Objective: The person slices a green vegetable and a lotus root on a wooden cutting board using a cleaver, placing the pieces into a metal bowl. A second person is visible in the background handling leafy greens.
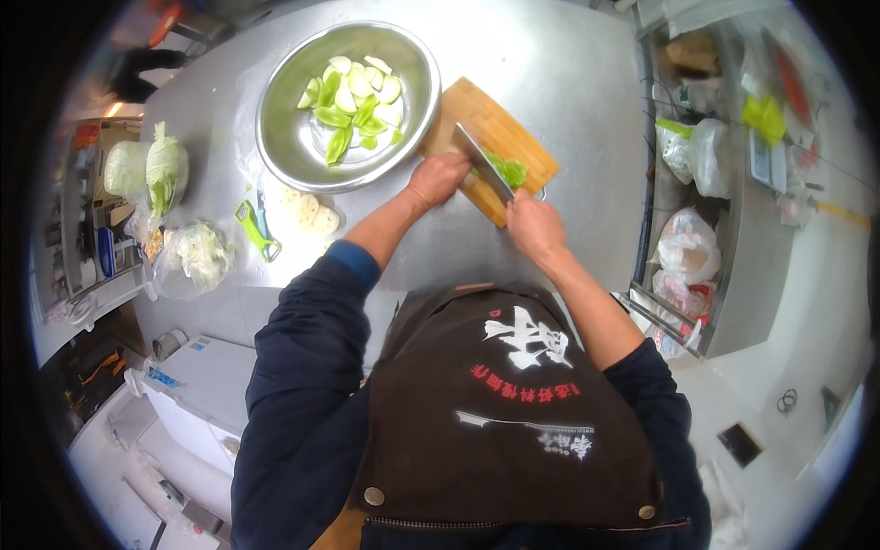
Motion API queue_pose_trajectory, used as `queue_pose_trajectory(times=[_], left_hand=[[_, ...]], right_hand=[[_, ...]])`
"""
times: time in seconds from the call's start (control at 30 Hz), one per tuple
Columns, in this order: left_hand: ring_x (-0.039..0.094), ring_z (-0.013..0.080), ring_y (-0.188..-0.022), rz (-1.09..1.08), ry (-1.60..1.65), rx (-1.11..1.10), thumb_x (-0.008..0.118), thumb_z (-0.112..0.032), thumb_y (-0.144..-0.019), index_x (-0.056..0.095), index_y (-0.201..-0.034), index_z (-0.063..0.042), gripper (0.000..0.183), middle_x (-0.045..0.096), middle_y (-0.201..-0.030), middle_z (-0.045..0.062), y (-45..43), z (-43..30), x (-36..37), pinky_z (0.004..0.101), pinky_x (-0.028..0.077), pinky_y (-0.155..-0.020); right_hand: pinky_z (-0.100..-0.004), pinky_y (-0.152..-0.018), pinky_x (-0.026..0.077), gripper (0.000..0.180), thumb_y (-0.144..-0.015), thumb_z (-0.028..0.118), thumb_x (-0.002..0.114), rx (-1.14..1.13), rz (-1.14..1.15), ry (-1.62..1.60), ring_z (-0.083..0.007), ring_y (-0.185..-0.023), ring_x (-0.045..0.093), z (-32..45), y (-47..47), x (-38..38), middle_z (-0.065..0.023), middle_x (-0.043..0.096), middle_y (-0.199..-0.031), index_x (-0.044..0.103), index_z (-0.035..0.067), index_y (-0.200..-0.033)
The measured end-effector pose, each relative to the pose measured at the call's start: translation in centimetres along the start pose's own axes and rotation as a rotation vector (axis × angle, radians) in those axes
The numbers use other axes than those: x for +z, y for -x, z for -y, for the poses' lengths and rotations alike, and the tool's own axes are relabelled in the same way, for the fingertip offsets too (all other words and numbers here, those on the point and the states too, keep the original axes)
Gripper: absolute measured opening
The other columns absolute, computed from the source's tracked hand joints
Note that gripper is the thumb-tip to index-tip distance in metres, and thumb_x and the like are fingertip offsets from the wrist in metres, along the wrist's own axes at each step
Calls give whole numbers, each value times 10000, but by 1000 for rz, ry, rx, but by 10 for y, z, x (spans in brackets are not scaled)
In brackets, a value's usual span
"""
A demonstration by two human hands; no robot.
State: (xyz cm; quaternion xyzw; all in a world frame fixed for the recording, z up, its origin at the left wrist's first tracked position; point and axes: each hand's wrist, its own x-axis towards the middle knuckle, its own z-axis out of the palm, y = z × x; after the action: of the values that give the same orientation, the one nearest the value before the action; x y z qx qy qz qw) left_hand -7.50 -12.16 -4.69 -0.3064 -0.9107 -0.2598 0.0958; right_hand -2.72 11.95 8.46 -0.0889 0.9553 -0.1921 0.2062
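Note:
A wooden cutting board lies at an angle on the steel table, touching or close to a large metal bowl. My right hand grips a broad-bladed kitchen knife at the board's near edge. Green leafy vegetable pieces lie on the board just right of the blade. My left hand rests on the board's left side, left of the blade, fingers curled down; whether anything is under them is hidden. The bowl holds pale round slices and green vegetable pieces.
Left of my arm on the steel table lie peeled lotus root pieces, a green peeler and a small knife with a blue handle. Bagged leafy vegetables are at the far left. A shelf with plastic bags stands at right.

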Motion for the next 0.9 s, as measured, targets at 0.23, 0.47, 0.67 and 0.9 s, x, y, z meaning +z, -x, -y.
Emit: queue_pose_trajectory(times=[0.23,0.47,0.67,0.9], left_hand=[[732,300,-954,57,13,-41,629,-61,-871,740,-1013,-64,180,742,-1083,87,0,-2,-3,399,611,-796],[704,317,-1012,266,32,-73,648,-58,-860,698,-1105,-57,250,694,-1093,96,-23,-5,-14,413,589,-876],[538,310,-1346,380,-47,269,701,-117,-856,528,-1483,-95,651,566,-1437,113,-84,-23,-15,449,455,-1111],[486,286,-1407,378,-21,298,755,-420,-935,457,-1561,-86,770,537,-1512,118,-80,-41,11,480,387,-1138]], right_hand=[[-597,-754,565,243,-1021,201,539,19,-90,-62,-495,-780,711,0,-20,41,-281,723,-824,624,-17,-953],[-590,-681,520,263,-1011,248,635,54,-265,-234,-478,-759,682,-37,14,25,-238,705,-803,594,14,-898],[-550,-619,485,266,-1002,209,666,65,-422,-315,-470,-703,644,-68,44,-3,-224,658,-743,556,14,-859],[-474,-564,514,188,-951,195,721,0,-611,-107,-367,-656,665,-75,59,-17,-131,680,-762,606,80,-856]])
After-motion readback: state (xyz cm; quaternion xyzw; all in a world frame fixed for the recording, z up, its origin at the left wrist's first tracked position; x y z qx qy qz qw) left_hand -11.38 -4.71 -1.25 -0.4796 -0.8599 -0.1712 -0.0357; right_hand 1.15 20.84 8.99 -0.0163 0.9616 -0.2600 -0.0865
